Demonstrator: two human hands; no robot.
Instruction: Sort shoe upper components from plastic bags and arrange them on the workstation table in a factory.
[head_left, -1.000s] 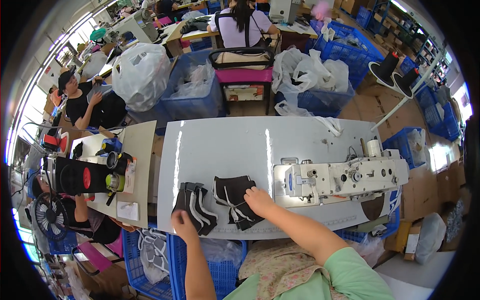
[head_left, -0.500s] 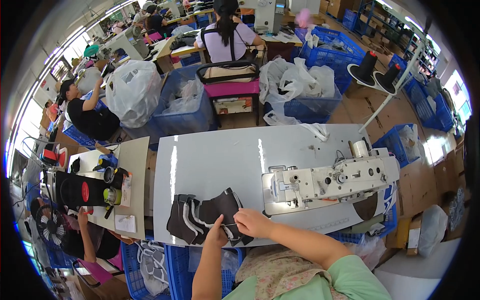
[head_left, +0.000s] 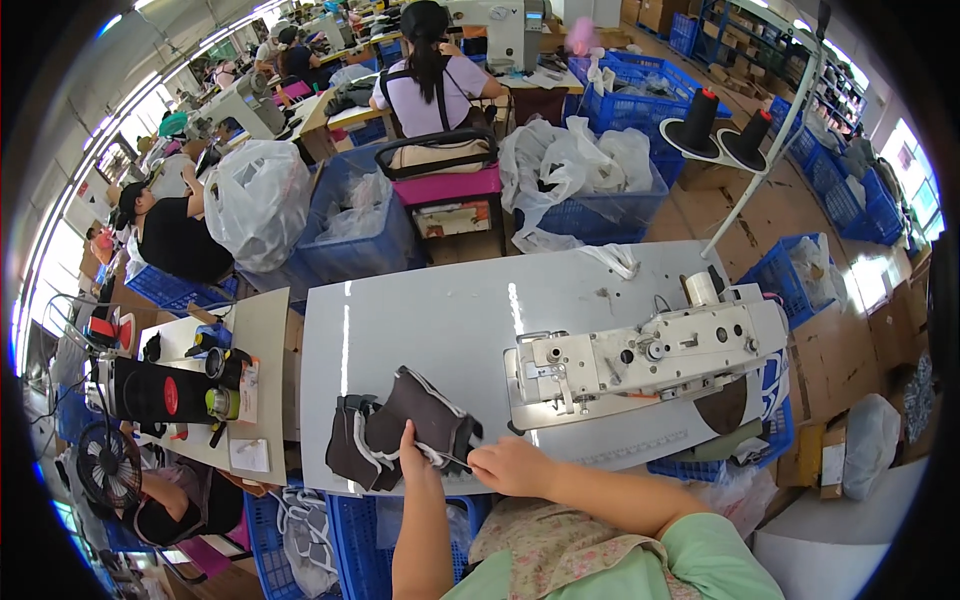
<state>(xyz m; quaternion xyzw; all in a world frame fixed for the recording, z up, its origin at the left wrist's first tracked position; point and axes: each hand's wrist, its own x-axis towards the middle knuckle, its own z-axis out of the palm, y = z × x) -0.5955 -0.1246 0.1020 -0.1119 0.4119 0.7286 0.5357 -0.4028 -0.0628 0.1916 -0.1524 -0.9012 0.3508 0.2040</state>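
My left hand (head_left: 414, 458) grips the near edge of a dark grey fabric piece (head_left: 412, 412) with white edging, thumb lying on top. The piece is tilted up off the table. Under it and to its left lie more dark fabric pieces (head_left: 347, 450) with white edging, bunched together. My right hand (head_left: 508, 467) is closed in a pinch just right of the held piece's near corner. A thin pale strand runs from the piece toward these fingers, too fine to name. To the right stands a white sewing machine (head_left: 650, 355), apart from both hands.
The grey tabletop (head_left: 430, 310) carries the work. Blue crates (head_left: 360, 545) stand against its near edge. A side table (head_left: 262, 350) with jars and a fan (head_left: 107, 463) is at left. Beyond are bagged crates (head_left: 600, 205) and seated people. Black thread cones (head_left: 695, 120) stand at right.
The held fabric piece has been lifted and turned, its far corner now further left. My left hand has shifted left onto its near edge; the right hand stays pinched close by.
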